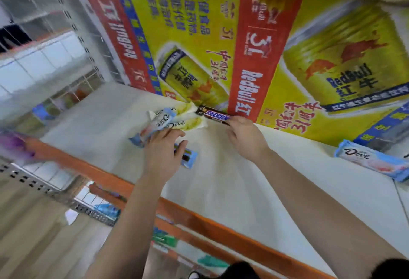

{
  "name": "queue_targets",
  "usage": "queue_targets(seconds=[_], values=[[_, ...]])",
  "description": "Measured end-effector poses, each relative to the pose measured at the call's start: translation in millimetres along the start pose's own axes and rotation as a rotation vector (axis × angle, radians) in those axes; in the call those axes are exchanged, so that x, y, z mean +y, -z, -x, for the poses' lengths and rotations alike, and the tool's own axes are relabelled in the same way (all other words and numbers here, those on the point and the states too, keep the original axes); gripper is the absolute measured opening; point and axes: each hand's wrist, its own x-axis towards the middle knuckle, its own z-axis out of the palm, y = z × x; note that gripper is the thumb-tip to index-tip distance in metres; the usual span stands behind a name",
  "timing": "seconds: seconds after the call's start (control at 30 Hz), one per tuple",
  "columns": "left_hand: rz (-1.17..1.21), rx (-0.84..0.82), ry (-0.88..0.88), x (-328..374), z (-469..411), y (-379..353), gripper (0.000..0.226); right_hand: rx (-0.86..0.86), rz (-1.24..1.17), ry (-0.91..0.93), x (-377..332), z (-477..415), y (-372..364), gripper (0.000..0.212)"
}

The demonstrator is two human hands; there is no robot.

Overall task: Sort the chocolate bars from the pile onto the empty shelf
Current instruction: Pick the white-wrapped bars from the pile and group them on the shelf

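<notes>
Head view, tilted: a white shelf (254,179) with an orange front edge (199,219) is seen running from the left of the frame down to the lower right. It is backed by a yellow and red Red Bull banner (247,57).

Near the middle of the frame, at the foot of the banner, a small pile of chocolate bars is gathered. A light-blue Dove bar (158,123) is laid across a pale-yellow Dove bar (186,123). A brown Snickers bar (213,115) is set just to their right, against the banner.

The left hand (163,154) is seen from the back. Its fingers (174,133) are held fairly straight and close together over the lower end of the light-blue Dove bar, with the thumb spread apart from them. A small blue bar (190,158) is partly hidden beneath this hand.

The right hand (245,138) is placed at the right end of the Snickers bar. Its fingers are curled together over that end and the thumb is tucked below — the bar appears to be pinched between them.

At the right edge of the frame, well apart from the pile, a second light-blue Dove bar (374,161) is seen lying on the shelf. Blurred shelving is visible at the left and bottom of the frame.
</notes>
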Motion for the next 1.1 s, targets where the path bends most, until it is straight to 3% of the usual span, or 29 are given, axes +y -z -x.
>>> queue_targets(seconds=[0.17, 0.33, 0.57, 0.77, 0.93, 1.1], values=[[-0.002, 0.011, -0.005, -39, -11, 8, 0.017, 0.011, 0.183, -0.171, -21, -25, -15, 0.034], [-0.067, -0.015, 0.142, -60, -20, 11, 0.027, -0.014, 0.256, -0.323, -23, -28, -17, 0.039], [-0.007, -0.133, 0.210, -73, -38, 10, 0.041, -0.031, 0.058, -0.432, -23, -6, -8, 0.042], [0.089, -0.123, 0.131, -50, -42, 11, 0.032, -0.008, -0.095, -0.493, -19, 31, 8, 0.040], [0.271, -0.053, -0.091, -8, -42, 5, 0.015, 0.150, -0.318, -0.631, -6, 65, 30, 0.042], [0.366, -0.204, -0.120, 41, -35, -19, 0.012, 0.331, -0.602, -0.725, 10, 109, 62, 0.030]])
